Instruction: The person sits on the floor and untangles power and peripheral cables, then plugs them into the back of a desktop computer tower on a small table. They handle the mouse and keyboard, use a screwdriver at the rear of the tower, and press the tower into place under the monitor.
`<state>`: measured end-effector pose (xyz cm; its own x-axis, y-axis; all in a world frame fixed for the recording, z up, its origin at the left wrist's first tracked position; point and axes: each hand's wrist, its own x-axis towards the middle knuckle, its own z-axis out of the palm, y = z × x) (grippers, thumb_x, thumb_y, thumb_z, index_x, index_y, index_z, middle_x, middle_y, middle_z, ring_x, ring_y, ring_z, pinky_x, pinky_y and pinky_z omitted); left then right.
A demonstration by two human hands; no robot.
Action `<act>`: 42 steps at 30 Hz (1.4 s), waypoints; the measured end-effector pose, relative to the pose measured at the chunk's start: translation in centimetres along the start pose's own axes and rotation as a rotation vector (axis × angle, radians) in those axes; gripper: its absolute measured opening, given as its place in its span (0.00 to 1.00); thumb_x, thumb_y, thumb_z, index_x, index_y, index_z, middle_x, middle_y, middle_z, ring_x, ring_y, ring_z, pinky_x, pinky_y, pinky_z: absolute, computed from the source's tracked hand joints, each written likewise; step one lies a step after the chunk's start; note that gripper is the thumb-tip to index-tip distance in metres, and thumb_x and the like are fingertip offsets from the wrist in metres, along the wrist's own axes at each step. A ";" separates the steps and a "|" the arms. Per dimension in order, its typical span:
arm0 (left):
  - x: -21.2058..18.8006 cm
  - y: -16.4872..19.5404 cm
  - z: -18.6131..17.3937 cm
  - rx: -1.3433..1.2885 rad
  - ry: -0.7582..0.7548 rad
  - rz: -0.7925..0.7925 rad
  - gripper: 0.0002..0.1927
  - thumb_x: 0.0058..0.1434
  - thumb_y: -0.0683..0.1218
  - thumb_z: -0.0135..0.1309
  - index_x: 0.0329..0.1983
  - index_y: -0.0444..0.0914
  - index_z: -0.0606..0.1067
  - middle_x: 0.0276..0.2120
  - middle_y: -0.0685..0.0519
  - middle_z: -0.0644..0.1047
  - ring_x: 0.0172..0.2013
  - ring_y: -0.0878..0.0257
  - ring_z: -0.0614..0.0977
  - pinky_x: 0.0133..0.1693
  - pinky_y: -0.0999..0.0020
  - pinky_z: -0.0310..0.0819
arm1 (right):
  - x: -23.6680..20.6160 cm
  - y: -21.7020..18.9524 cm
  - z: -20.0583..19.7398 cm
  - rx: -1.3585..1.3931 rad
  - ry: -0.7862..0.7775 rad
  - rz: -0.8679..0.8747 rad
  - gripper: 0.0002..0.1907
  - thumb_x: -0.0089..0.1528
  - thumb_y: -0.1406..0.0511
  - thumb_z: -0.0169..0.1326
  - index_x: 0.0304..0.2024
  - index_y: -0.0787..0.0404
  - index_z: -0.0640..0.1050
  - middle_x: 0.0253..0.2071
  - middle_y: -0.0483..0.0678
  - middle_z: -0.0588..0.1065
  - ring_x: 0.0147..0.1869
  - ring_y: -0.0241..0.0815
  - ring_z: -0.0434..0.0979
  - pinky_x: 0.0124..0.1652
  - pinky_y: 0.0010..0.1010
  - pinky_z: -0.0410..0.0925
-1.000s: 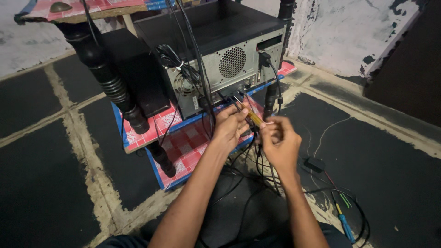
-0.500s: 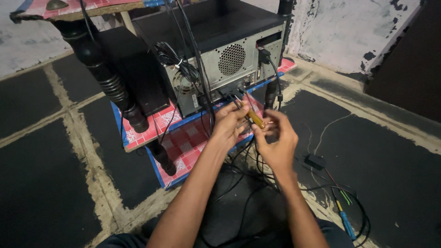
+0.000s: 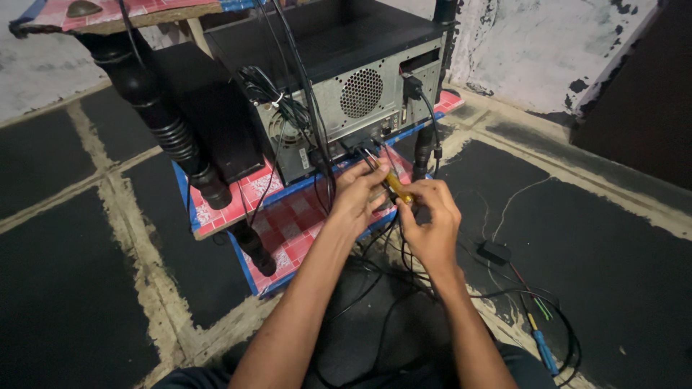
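A dark tiled floor point(image 3: 86, 288) with pale grout lines fills most of the view, and on it stands a low shelf covered in red-and-white checked sheet with blue edging point(image 3: 281, 223), part of a table with turned black legs point(image 3: 162, 126). On the shelf sits a black desktop computer case point(image 3: 346, 65), its grey rear panel with a round fan grille facing the person, and several black cables point(image 3: 288, 108) hang down from it. More cables lie tangled on the floor near a small black adapter point(image 3: 494, 252) and a blue-handled tool point(image 3: 542, 349). The 2 hands meet just in front of the case's lower rear edge. The left hand point(image 3: 358, 196) is curled closed around the cable ends and the tip of a yellow-handled screwdriver point(image 3: 396, 187). The right hand point(image 3: 430, 223) is closed around the screwdriver's handle, which slants up toward the case.
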<state>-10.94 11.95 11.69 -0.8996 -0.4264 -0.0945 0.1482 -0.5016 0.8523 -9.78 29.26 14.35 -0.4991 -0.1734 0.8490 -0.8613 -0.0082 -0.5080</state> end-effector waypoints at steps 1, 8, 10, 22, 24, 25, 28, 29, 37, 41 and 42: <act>0.2 -0.1 -0.1 -0.022 -0.019 0.010 0.10 0.63 0.43 0.57 0.48 0.42 0.77 0.39 0.55 0.82 0.42 0.62 0.83 0.49 0.58 0.73 | 0.1 0.0 0.0 0.036 -0.001 0.070 0.11 0.58 0.74 0.64 0.43 0.69 0.79 0.40 0.51 0.77 0.40 0.35 0.78 0.39 0.26 0.73; 1.0 -0.8 -0.9 -0.010 -0.030 0.021 0.14 0.62 0.39 0.53 0.51 0.42 0.78 0.43 0.52 0.81 0.46 0.61 0.82 0.51 0.58 0.74 | -0.4 1.2 0.8 0.111 -0.019 0.371 0.06 0.62 0.70 0.64 0.39 0.69 0.80 0.28 0.47 0.78 0.31 0.29 0.74 0.31 0.23 0.69; 0.8 -0.7 -0.9 -0.018 -0.029 0.027 0.14 0.62 0.40 0.54 0.51 0.40 0.77 0.45 0.52 0.82 0.47 0.61 0.82 0.52 0.59 0.74 | -0.5 1.3 0.8 0.113 -0.003 0.323 0.07 0.61 0.70 0.64 0.39 0.69 0.80 0.30 0.46 0.79 0.31 0.28 0.75 0.32 0.21 0.70; -3.9 -1.8 0.1 0.167 0.202 0.346 0.14 0.65 0.45 0.56 0.52 0.34 0.75 0.41 0.51 0.80 0.40 0.65 0.81 0.39 0.71 0.76 | -1.4 -1.1 1.0 0.083 0.079 0.198 0.08 0.60 0.71 0.65 0.39 0.70 0.81 0.31 0.48 0.80 0.32 0.28 0.79 0.33 0.20 0.73; -3.8 -1.9 -0.1 0.121 0.185 0.331 0.12 0.68 0.45 0.53 0.51 0.33 0.76 0.41 0.51 0.80 0.39 0.65 0.82 0.37 0.72 0.78 | -1.6 -1.2 1.4 0.108 0.064 0.253 0.07 0.61 0.71 0.65 0.39 0.70 0.81 0.30 0.47 0.80 0.31 0.28 0.78 0.33 0.20 0.72; -3.6 -1.9 -0.2 0.110 0.185 0.334 0.12 0.68 0.44 0.52 0.51 0.33 0.76 0.41 0.51 0.80 0.39 0.65 0.82 0.37 0.72 0.78 | -1.7 -1.2 1.6 0.125 0.064 0.259 0.07 0.61 0.71 0.64 0.40 0.70 0.81 0.30 0.47 0.80 0.32 0.28 0.78 0.33 0.20 0.72; -2.8 -2.1 -0.4 0.079 0.181 0.348 0.11 0.70 0.43 0.51 0.51 0.32 0.76 0.40 0.50 0.80 0.37 0.65 0.81 0.36 0.72 0.78 | -1.7 -1.2 2.0 0.149 0.065 0.273 0.07 0.61 0.71 0.64 0.40 0.70 0.81 0.31 0.47 0.80 0.32 0.27 0.78 0.33 0.20 0.72; -2.6 -2.3 -0.5 0.070 0.179 0.351 0.11 0.70 0.42 0.51 0.51 0.31 0.76 0.40 0.50 0.80 0.36 0.65 0.80 0.35 0.72 0.77 | -1.8 -1.2 2.2 0.138 0.068 0.276 0.08 0.61 0.71 0.65 0.40 0.70 0.81 0.32 0.47 0.80 0.32 0.28 0.78 0.32 0.20 0.72; -1.8 -2.7 -0.8 0.040 0.163 0.340 0.11 0.69 0.37 0.46 0.51 0.30 0.75 0.40 0.47 0.81 0.35 0.62 0.83 0.35 0.69 0.80 | -1.8 -1.6 2.1 -0.003 0.088 0.064 0.09 0.58 0.74 0.65 0.41 0.68 0.81 0.38 0.52 0.79 0.35 0.38 0.80 0.36 0.26 0.72; -1.9 -2.6 -0.8 0.045 0.174 0.330 0.12 0.68 0.37 0.46 0.51 0.30 0.75 0.41 0.48 0.81 0.36 0.62 0.84 0.36 0.70 0.80 | -1.7 -1.8 2.1 0.003 0.090 0.050 0.10 0.58 0.75 0.65 0.42 0.67 0.81 0.40 0.53 0.78 0.37 0.40 0.80 0.37 0.28 0.73; -1.9 -2.6 -0.8 0.044 0.173 0.331 0.12 0.67 0.36 0.46 0.51 0.30 0.75 0.40 0.48 0.81 0.36 0.62 0.84 0.36 0.70 0.80 | -1.7 -1.8 2.1 -0.006 0.089 0.051 0.10 0.57 0.75 0.65 0.42 0.67 0.81 0.40 0.53 0.78 0.37 0.40 0.80 0.37 0.28 0.73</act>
<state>-9.25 13.49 9.26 -0.7226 -0.6828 0.1075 0.3979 -0.2837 0.8725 -7.15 27.53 13.54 -0.5487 -0.0850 0.8317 -0.8349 0.0047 -0.5503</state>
